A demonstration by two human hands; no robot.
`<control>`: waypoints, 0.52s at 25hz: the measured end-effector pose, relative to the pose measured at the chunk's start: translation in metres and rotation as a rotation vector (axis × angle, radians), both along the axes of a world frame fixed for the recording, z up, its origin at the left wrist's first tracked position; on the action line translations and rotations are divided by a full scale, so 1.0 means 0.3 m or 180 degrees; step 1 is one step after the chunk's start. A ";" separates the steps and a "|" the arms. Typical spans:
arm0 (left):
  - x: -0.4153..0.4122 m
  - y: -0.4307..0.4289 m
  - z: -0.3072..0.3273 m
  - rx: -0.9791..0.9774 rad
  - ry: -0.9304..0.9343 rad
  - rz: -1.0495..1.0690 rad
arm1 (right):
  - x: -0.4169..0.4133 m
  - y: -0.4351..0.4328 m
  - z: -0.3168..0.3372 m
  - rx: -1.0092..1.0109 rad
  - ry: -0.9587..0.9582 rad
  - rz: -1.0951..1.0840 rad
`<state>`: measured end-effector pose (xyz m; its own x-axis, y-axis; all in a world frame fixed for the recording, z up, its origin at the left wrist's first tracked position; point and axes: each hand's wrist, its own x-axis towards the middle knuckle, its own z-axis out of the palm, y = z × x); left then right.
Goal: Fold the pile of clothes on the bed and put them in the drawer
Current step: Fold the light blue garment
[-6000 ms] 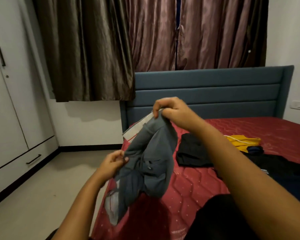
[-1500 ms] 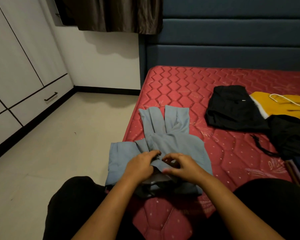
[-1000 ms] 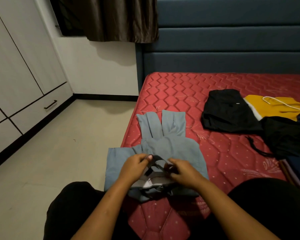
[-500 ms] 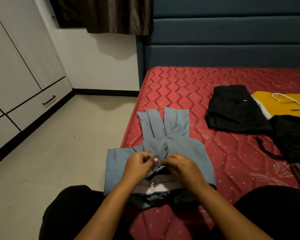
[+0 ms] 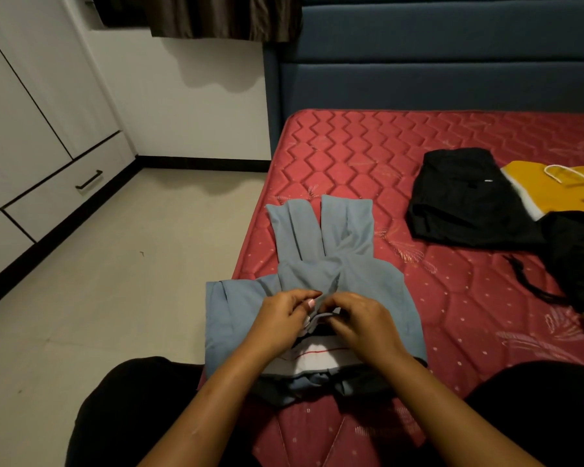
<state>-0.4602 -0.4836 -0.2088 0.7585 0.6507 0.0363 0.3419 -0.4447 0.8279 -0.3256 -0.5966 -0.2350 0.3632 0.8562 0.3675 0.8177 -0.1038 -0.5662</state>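
Note:
Grey-blue trousers (image 5: 324,261) lie on the near left corner of the red mattress (image 5: 368,153), legs folded back and pointing at the headboard, one part hanging over the bed's edge. The waistband faces me and shows its white lining. My left hand (image 5: 284,318) and my right hand (image 5: 361,320) meet at the top of the fly, each pinching the cloth there. The fingertips hide what lies between them. The white drawer (image 5: 64,193) with a black handle sits low in the wardrobe at left, closed.
More clothes lie at the right of the bed: a folded black garment (image 5: 462,200), a yellow one (image 5: 560,187) with a white cord, another black piece (image 5: 577,257) with a drawstring. The blue headboard (image 5: 435,72) stands behind. Bare floor (image 5: 115,264) runs between bed and wardrobe.
Six seconds ago I held the trousers up in the air; now they lie on the mattress. Over the last second my hands have closed together at the waistband opening.

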 end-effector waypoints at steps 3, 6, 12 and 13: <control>-0.010 0.010 0.002 0.0118 0.0167 -0.0246 | 0.006 0.007 -0.011 -0.0181 0.0258 -0.0077; -0.019 0.017 0.000 0.0437 0.0411 -0.0502 | 0.006 0.014 -0.020 -0.0240 0.0466 -0.0146; -0.027 0.020 0.002 0.1193 0.0493 -0.0649 | 0.001 0.021 -0.028 -0.0293 0.0627 -0.0256; -0.030 0.017 0.002 0.1255 0.0437 -0.0671 | -0.001 0.020 -0.028 -0.0301 0.0639 -0.0264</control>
<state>-0.4692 -0.4784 -0.2083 0.8878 0.4384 0.1400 0.3047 -0.7879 0.5351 -0.3261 -0.5907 -0.2432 0.4914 0.8476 0.2004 0.6762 -0.2263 -0.7011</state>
